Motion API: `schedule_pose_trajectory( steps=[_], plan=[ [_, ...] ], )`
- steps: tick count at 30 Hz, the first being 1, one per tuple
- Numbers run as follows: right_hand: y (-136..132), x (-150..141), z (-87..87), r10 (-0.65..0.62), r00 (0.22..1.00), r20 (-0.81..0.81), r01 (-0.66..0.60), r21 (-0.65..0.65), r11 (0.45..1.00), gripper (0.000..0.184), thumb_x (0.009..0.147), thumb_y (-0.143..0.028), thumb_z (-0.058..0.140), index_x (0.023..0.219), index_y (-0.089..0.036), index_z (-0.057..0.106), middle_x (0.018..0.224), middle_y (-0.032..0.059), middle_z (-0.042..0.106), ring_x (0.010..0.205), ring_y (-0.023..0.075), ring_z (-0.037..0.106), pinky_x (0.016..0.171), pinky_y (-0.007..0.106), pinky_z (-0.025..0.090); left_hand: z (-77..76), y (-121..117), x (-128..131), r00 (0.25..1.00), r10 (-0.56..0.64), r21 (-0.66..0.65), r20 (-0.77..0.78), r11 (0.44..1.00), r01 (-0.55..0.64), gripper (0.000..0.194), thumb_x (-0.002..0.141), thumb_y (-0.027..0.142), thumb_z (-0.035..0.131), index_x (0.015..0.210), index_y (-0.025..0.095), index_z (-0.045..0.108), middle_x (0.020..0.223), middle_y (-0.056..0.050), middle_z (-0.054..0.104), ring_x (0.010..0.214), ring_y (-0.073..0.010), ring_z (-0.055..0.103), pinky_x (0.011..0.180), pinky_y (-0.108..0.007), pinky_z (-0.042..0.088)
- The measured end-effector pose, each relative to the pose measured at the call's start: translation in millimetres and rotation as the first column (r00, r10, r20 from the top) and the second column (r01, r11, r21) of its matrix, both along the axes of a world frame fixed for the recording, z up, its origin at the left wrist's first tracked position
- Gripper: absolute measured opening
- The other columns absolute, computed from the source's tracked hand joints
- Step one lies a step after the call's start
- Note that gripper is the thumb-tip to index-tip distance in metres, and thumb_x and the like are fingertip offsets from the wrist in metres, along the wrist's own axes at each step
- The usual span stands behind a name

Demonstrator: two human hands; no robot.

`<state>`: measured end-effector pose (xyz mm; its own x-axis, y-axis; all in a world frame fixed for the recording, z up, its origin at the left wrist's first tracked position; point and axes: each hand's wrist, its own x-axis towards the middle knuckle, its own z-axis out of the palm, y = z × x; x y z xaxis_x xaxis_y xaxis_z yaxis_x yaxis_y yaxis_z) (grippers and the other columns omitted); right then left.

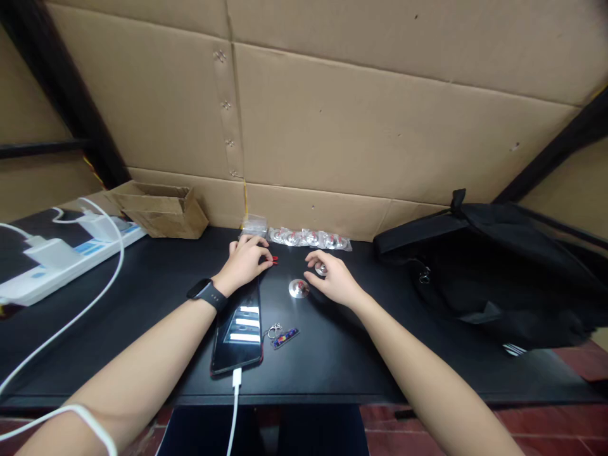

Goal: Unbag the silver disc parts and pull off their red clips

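Note:
My left hand [244, 263] is by the back of the black table, its thumb and fingertips closed around a small red cord [275, 259] whose ends stick out. My right hand [335, 278] is open, thumb and fingers apart, around a shiny metal disc [320, 270] partly hidden by the fingers. Just left of that hand, a second domed metal disc [299, 289] with a red mark at its centre lies flat on the table. Behind both hands, several similar discs in clear plastic wrap [311, 239] lie in a row.
A phone [237, 335] with a white charging cable lies below my left hand, beside a keyring with a colourful tag [285, 337]. A power strip [61, 266] and an open cardboard box [166, 212] stand left. A black bag [489, 278] fills the right side; cardboard walls the back.

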<state>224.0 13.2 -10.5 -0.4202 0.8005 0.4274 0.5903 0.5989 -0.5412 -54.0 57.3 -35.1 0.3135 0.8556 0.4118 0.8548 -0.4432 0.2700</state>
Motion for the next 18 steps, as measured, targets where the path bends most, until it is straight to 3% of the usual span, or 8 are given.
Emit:
schedule_pose_trajectory(
  steps=[4,7,13,18],
  plan=[
    [15,20,-2.9,-0.128,0.985,0.116,0.119,0.077,0.990,0.028,0.080,-0.021,0.067,0.108,-0.023,0.063,0.111,0.0075,0.069,0.106,0.0255,0.062,0.095,0.040,0.049,1.5,-3,3,1.000,-0.011,0.006,0.017,1.000,0.010,0.010,0.088,0.034,0.071,0.081,0.028,0.075,0.125,-0.004,0.065,0.123,-0.0301,0.043,0.093,-0.045,0.028],
    [23,33,-5.9,-0.166,0.964,0.206,0.157,0.060,0.986,0.037,0.077,-0.022,0.072,0.113,-0.024,0.063,0.117,0.0078,0.069,0.112,0.0282,0.062,0.098,0.043,0.049,9.6,-10,8,0.998,-0.031,0.005,0.058,1.000,0.030,0.009,0.092,0.032,0.066,0.087,0.026,0.070,0.117,-0.003,0.069,0.120,-0.0282,0.048,0.092,-0.043,0.026],
    [26,38,-9.7,-0.158,0.940,0.302,0.178,-0.040,0.983,0.037,0.079,-0.027,0.076,0.114,-0.027,0.065,0.110,0.0053,0.073,0.101,0.0246,0.069,0.090,0.037,0.053,29.0,-29,20,0.987,-0.023,-0.028,0.159,0.999,0.028,0.010,0.093,0.028,0.062,0.085,0.023,0.065,0.102,0.000,0.074,0.106,-0.0234,0.061,0.091,-0.041,0.024],
    [25,37,-8.0,-0.154,0.930,0.334,0.176,-0.035,0.984,0.032,0.081,-0.026,0.074,0.112,-0.026,0.065,0.104,0.0043,0.074,0.091,0.0204,0.070,0.082,0.031,0.052,32.1,-38,27,0.981,-0.051,-0.004,0.189,0.999,0.053,0.006,0.091,0.026,0.065,0.086,0.024,0.067,0.099,0.001,0.075,0.102,-0.0219,0.063,0.090,-0.039,0.023]
  ],
)
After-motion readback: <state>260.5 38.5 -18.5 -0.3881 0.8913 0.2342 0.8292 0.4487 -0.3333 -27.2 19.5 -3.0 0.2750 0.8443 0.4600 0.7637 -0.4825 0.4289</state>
